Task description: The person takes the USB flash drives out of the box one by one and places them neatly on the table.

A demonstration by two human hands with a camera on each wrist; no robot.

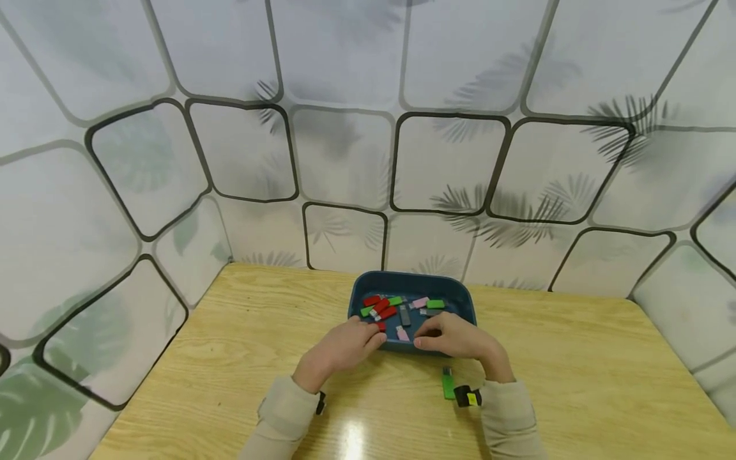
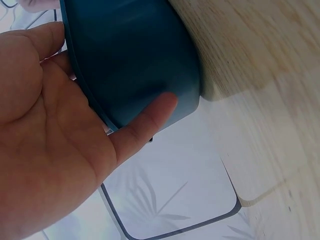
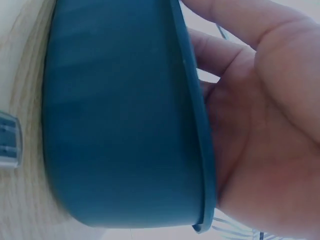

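A dark blue plastic bin [image 1: 411, 278] holds several USB sticks in red, green, pink and grey. My left hand [image 1: 344, 345] lies over its front left corner. A red USB stick [image 1: 381, 326] shows right beside those fingers. In the left wrist view, the little finger [image 2: 152, 117] extends along the bin's outer wall, while other fingers pass behind the rim. My right hand [image 1: 454, 335] reaches over the front right rim, fingers loosely bent, with a pink USB stick [image 1: 402, 333] just left of the fingertips. The right wrist view hides those tips behind the rim [image 3: 197, 110].
A green USB stick [image 1: 448, 384] lies on the wooden table [image 1: 230, 358] in front of the bin, near the right wrist's black camera [image 1: 467, 396]. Patterned cloth walls [image 1: 345, 160] rise behind the table and on both sides.
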